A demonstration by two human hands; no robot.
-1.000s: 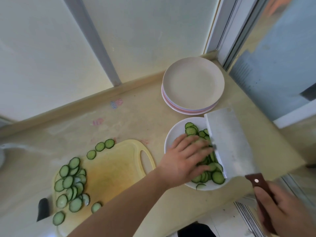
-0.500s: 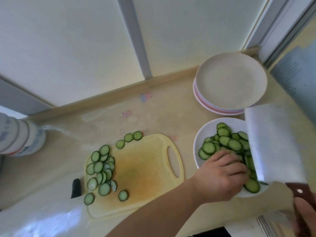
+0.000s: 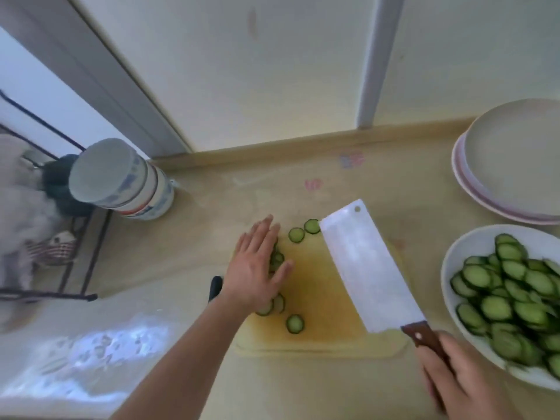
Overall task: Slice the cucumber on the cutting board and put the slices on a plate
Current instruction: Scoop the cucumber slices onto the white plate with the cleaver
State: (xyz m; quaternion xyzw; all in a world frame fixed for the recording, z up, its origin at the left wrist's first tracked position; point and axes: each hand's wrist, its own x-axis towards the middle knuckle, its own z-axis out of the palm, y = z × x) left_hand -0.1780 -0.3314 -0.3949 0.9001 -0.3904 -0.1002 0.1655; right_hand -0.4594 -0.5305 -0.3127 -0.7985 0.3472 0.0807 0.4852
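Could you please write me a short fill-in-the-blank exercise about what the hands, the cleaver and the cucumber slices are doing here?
1. The right hand holds the cleaver by its ____ handle.
2. The left hand lies flat over slices on the yellow ____.
3. Most cucumber slices sit in the white ____ at right.
4. The stacked plates hold ____ slices.

Missing words: wooden; cutting board; plate; no

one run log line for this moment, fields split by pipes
left hand flat on leftover cucumber slices on cutting board | right hand holds cleaver above board | white plate holds slices
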